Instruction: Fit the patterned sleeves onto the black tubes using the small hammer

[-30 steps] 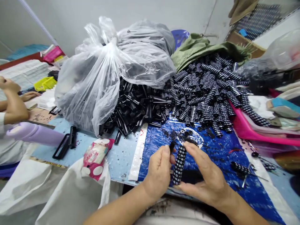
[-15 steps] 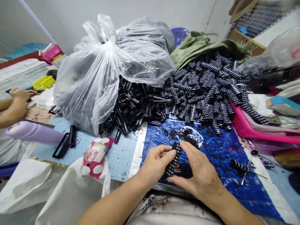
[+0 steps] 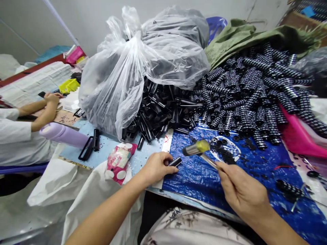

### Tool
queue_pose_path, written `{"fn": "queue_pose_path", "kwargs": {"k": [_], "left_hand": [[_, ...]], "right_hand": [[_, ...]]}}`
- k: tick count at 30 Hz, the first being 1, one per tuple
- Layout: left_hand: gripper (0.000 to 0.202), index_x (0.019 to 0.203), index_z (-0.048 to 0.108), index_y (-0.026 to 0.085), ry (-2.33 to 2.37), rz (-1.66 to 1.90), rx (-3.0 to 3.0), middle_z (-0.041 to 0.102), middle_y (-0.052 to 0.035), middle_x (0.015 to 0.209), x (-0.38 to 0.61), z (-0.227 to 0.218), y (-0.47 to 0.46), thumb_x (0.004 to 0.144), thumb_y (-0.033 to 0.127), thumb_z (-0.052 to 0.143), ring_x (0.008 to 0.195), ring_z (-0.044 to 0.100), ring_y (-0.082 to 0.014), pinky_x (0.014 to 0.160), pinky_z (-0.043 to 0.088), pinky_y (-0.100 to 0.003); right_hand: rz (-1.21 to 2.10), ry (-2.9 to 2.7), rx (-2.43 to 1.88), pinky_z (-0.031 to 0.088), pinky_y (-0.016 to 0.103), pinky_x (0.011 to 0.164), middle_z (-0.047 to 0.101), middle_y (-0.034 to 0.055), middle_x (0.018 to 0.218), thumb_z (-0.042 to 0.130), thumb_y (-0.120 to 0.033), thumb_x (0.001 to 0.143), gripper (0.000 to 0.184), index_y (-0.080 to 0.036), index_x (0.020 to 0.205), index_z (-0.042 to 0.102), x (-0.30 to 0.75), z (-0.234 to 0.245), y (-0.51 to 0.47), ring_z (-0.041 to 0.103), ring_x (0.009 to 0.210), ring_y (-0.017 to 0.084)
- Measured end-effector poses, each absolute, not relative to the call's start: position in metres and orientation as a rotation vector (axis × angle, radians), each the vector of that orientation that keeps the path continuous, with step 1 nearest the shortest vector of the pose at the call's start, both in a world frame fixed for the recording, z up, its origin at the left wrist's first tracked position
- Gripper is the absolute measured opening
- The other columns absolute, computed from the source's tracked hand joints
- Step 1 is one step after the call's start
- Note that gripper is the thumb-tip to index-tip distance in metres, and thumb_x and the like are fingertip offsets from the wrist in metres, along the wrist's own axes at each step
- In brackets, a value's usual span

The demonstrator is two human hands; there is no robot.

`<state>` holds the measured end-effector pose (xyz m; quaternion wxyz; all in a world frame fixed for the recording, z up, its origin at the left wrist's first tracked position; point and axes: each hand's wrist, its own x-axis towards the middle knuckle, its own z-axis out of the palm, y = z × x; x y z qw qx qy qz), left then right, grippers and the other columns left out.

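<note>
My left hand (image 3: 155,166) is closed on a small black tube (image 3: 175,162), holding it down on the blue tarp (image 3: 194,177) near the table's front edge. To its right, my right hand (image 3: 241,190) grips the thin handle of a small hammer (image 3: 196,148), whose metal head with a yellow tip hovers just above and right of the tube. Behind lie a pile of plain black tubes (image 3: 158,114) and a larger pile of black rollers with white dots (image 3: 252,88).
A big clear plastic bag (image 3: 143,64) stands behind the black tubes. A pink tray (image 3: 296,136) sits at right, a green cloth (image 3: 245,34) at the back. A lilac bottle (image 3: 63,134) and black clip (image 3: 88,148) lie left. Another person's arms (image 3: 38,112) rest at far left.
Both hands held a dotted roller before. Now the left hand holds a plain black tube on the tarp and the right hand has taken up the hammer. The view shifted left.
</note>
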<state>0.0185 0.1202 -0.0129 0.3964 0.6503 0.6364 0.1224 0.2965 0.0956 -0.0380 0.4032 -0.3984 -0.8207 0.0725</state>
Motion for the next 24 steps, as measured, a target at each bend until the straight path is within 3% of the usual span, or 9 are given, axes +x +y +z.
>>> {"fn": "queue_pose_path", "kwargs": {"k": [4, 10, 14, 17, 20, 24], "left_hand": [[0.034, 0.075, 0.062, 0.017, 1.531, 0.287, 1.548, 0.046, 0.0056, 0.061, 0.02, -0.016, 0.13, 0.066, 0.043, 0.081, 0.057, 0.041, -0.0107, 0.051, 0.025, -0.022], [0.039, 0.068, 0.056, 0.017, 1.455, 0.215, 1.524, 0.048, 0.0058, 0.059, 0.014, -0.019, 0.145, 0.056, 0.04, 0.084, 0.056, 0.04, -0.0103, 0.051, 0.025, -0.023], [0.045, 0.065, 0.051, 0.018, 1.422, 0.153, 1.551, 0.046, 0.0069, 0.057, 0.019, -0.017, 0.152, 0.053, 0.041, 0.087, 0.055, 0.038, -0.0103, 0.052, 0.025, -0.024], [0.039, 0.066, 0.05, 0.018, 1.449, 0.133, 1.596, 0.044, 0.0072, 0.057, 0.026, -0.012, 0.151, 0.056, 0.031, 0.085, 0.055, 0.036, -0.0103, 0.052, 0.023, -0.025], [0.031, 0.07, 0.052, 0.018, 1.448, 0.144, 1.644, 0.045, 0.0064, 0.06, 0.012, 0.011, 0.14, 0.061, 0.025, 0.081, 0.057, 0.038, -0.0104, 0.052, 0.024, -0.024], [0.024, 0.078, 0.062, 0.017, 1.245, -0.014, 1.591, 0.049, 0.0048, 0.063, -0.05, 0.073, 0.108, 0.068, 0.032, 0.079, 0.056, 0.041, -0.0104, 0.05, 0.028, -0.022]], "right_hand": [[-0.023, -2.288, -1.02, 0.049, 0.03, 0.06, 0.063, 0.003, 0.075, 0.054, -0.019, 0.098, 0.021, -0.014, 0.117, 0.061, 0.284, -0.033, 0.102, 0.061, 0.062, 0.017], [0.217, -2.163, -0.812, 0.054, 0.028, 0.074, 0.069, 0.0083, 0.097, 0.049, -0.014, 0.099, 0.035, -0.015, 0.133, 0.051, 0.277, -0.022, 0.094, 0.066, 0.084, 0.016], [0.25, -2.364, -0.745, 0.049, 0.028, 0.057, 0.062, 0.0042, 0.075, 0.05, -0.018, 0.1, 0.021, -0.011, 0.116, 0.06, 0.262, -0.031, 0.086, 0.059, 0.064, 0.016], [0.28, -2.46, -0.7, 0.049, 0.029, 0.055, 0.059, 0.0034, 0.072, 0.05, -0.02, 0.099, 0.019, -0.011, 0.111, 0.063, 0.259, -0.04, 0.082, 0.058, 0.061, 0.016], [0.371, -2.391, -0.654, 0.052, 0.027, 0.062, 0.064, 0.005, 0.081, 0.052, -0.017, 0.098, 0.024, -0.011, 0.119, 0.061, 0.273, -0.045, 0.083, 0.062, 0.068, 0.015], [0.284, -2.275, -0.799, 0.055, 0.029, 0.076, 0.069, 0.0054, 0.094, 0.059, -0.021, 0.095, 0.022, -0.017, 0.117, 0.064, 0.306, -0.055, 0.093, 0.066, 0.08, 0.016]]}}
